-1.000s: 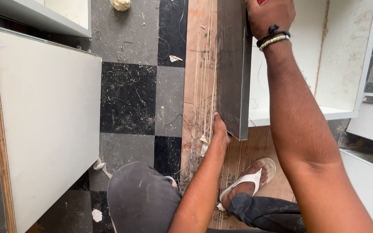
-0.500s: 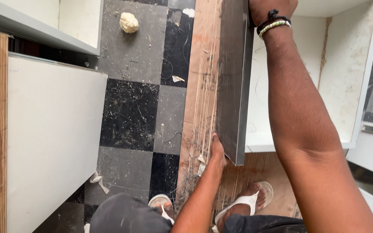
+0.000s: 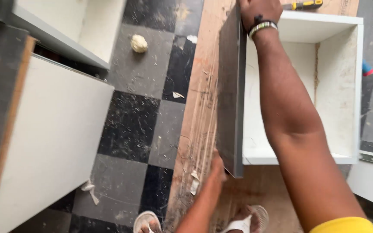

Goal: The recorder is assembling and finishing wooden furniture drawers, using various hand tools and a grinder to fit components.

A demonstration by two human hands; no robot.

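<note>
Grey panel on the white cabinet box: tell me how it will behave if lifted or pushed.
The grey panel looks flat and straight-edged, so it is probably stiff, not floppy. It stands on edge against the white cabinet box, so it may tip if released. The right hand grips its far end, the left hand its near corner, suggesting some weight.

The dark grey panel stands on edge, running from six to twelve o'clock against the left side of the open white cabinet box. The box lies on brown cardboard at two o'clock, its opening upward.
</note>
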